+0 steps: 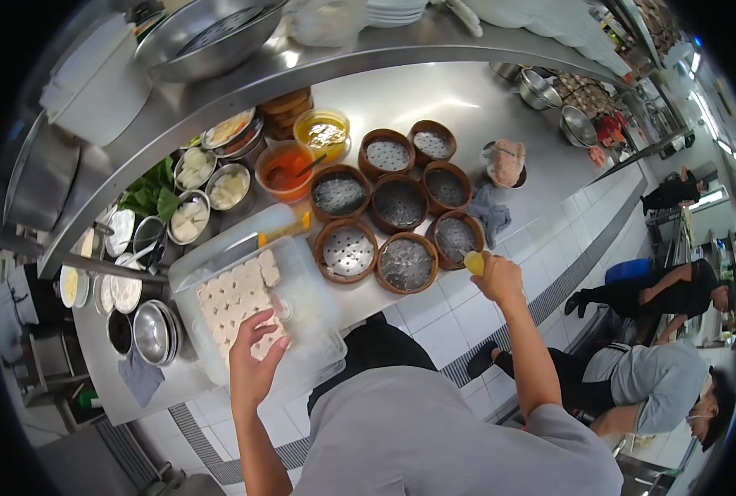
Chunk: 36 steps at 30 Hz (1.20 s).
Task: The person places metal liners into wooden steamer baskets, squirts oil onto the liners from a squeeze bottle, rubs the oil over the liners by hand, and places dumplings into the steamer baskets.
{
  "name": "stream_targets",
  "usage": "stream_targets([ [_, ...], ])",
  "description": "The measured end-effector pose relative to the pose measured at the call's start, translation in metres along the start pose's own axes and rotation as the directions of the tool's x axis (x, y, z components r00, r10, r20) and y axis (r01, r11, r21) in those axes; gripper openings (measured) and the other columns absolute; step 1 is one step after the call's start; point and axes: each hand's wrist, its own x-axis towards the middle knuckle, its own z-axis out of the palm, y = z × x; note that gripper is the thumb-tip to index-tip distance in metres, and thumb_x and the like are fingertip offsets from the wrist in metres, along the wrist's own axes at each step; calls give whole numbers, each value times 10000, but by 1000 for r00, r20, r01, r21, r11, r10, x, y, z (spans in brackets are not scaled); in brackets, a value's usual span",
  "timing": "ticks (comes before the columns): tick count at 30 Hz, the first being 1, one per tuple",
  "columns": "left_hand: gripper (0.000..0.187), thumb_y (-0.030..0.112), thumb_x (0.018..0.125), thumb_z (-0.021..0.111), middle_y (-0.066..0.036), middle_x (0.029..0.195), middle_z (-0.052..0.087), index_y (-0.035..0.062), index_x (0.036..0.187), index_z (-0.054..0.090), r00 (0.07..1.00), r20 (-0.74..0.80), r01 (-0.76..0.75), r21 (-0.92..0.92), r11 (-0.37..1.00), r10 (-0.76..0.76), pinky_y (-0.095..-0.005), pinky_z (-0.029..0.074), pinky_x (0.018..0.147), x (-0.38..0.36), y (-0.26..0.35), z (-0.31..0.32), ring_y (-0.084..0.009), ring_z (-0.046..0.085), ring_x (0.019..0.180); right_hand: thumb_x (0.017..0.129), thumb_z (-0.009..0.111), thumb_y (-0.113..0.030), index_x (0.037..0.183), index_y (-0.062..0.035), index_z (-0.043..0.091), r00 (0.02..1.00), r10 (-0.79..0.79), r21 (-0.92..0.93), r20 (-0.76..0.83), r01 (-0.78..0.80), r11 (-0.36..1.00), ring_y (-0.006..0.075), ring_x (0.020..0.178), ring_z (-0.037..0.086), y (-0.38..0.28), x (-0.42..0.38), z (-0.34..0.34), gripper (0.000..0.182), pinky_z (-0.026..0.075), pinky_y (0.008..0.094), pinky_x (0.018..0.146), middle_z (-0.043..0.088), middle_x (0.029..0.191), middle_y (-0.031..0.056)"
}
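Observation:
My left hand (254, 362) hovers over or touches the near edge of rows of small pale pieces (234, 299), which look like buns or dumplings. Its thumb and fingers are apart. The pieces fill part of a clear plastic tub (312, 285). My right hand (500, 279) is closed on a small yellow thing (474, 263), too small to name, beside the nearest right steamer basket (456, 240). Several round brown steamer baskets stand grouped between my hands, one with a shiny perforated metal base (348, 251), others with dark grey holed bottoms (399, 203).
Behind the tub stand an orange sauce container (286, 171) with a spoon, a yellow liquid tub (321, 135), and several bowls of cut food (189, 217). A grey cloth (489, 216) lies right of the baskets. A metal shelf (368, 59) spans above. People stand at right.

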Motion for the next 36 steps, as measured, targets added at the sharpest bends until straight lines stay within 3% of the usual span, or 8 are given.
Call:
stream_targets([
  [5,484,93,894,730,-102,1335,629,25,1343,564,998,-49,29,-18,999,-30,-375,506,983,-3,8,15,-219,651,1122,751,846,-406,1273,-124,664,995,55,-15,84,-54,998,382,934,723,35,47,-7,620,565,490,828,741,1024,185],
  [7,474,93,892,730,-99,1334,630,28,1332,570,991,-114,69,-56,996,-75,-383,496,996,-4,11,26,-214,648,1124,777,817,-390,1132,-58,662,998,-20,-13,-66,19,1000,377,880,735,44,77,-14,509,579,478,769,743,947,187],
  [15,487,81,881,743,-112,1349,634,26,1336,577,961,-242,112,-108,988,-135,-400,487,1017,-4,30,77,-236,655,1131,806,760,-305,1062,-56,695,962,-266,-46,-65,264,963,363,882,741,9,158,-48,363,584,472,783,749,937,173],
  [17,488,82,882,744,-114,1351,635,25,1337,576,953,-271,112,-108,988,-137,-406,484,1022,-4,32,88,-235,656,1135,782,811,-382,1145,-83,679,927,-374,-101,24,374,922,356,886,737,-14,160,-48,489,579,469,776,750,966,163],
  [20,488,91,886,747,-114,1345,639,25,1338,576,934,-317,129,-127,983,-164,-417,480,1029,-5,35,101,-236,660,1136,830,730,-313,1090,-46,679,855,-513,-106,77,519,848,343,899,744,-38,168,-28,376,585,456,766,747,960,172],
  [26,464,89,902,716,-108,1371,624,33,1335,559,915,-354,155,-138,978,-195,-414,466,1050,-4,46,115,-225,655,1154,820,749,-297,1095,-38,650,723,-690,-8,-42,690,724,335,853,744,-83,164,-48,391,590,440,729,731,926,156],
  [34,467,111,896,761,-113,1330,650,15,1321,592,914,-353,152,-156,976,-199,-421,483,1029,-8,51,132,-236,669,1121,806,765,-276,1065,-37,652,675,-732,-48,-92,732,680,322,848,747,-136,188,-47,371,593,429,705,736,931,152],
  [36,467,112,898,761,-112,1331,651,15,1321,591,904,-369,168,-157,973,-216,-422,483,1029,-13,46,133,-237,669,1121,812,764,-282,1033,-54,676,760,-646,-24,-66,646,763,319,868,749,-121,191,-67,330,593,433,723,745,935,156],
])
